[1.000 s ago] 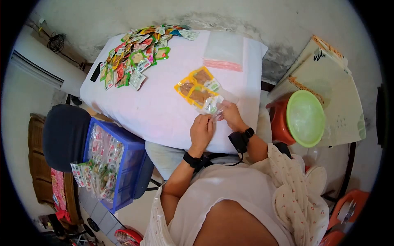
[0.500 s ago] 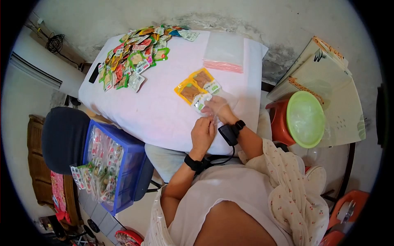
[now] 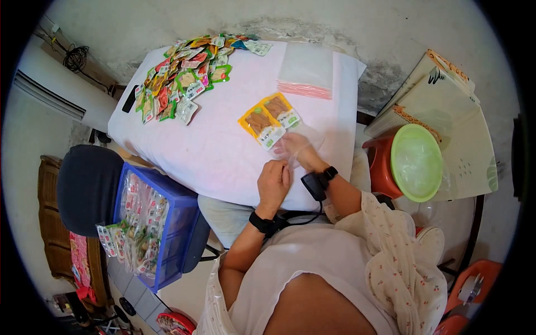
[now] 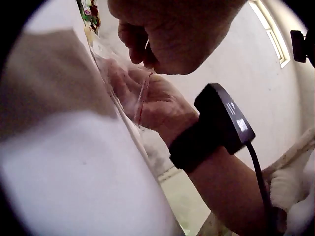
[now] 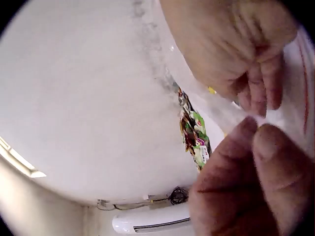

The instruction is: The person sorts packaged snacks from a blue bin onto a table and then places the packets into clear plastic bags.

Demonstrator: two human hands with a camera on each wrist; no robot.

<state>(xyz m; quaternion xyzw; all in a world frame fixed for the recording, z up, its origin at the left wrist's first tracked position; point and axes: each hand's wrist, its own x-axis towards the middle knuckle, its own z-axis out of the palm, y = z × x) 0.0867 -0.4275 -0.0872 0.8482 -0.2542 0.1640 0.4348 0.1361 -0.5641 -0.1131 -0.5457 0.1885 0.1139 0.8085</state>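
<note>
Two yellow-edged packets with brown contents (image 3: 258, 121) lie side by side on the white-covered table, their white ends towards the person. The left hand (image 3: 273, 183) pinches the rim of a clear bag (image 3: 312, 135) between thumb and forefinger. In the left wrist view, the right hand (image 4: 152, 101) shows behind the clear plastic and its red line, fingers loosely bent. Its fingertips are beside the packets' white ends; whether they touch them cannot be told. The right wrist view has the left hand's pinching fingertips (image 5: 263, 142) just below the right hand (image 5: 231, 44).
A pile of colourful packets (image 3: 184, 78) covers the table's back left, beside a black phone (image 3: 130, 99). Clear bags (image 3: 306, 70) are stacked at the back right. A blue crate (image 3: 176, 223) of filled bags stands left, a green basin (image 3: 416, 162) right.
The right hand has moved from the bag's rim to behind its clear plastic. One of three yellow-edged packets visible a second ago no longer shows. The left hand has hardly moved.
</note>
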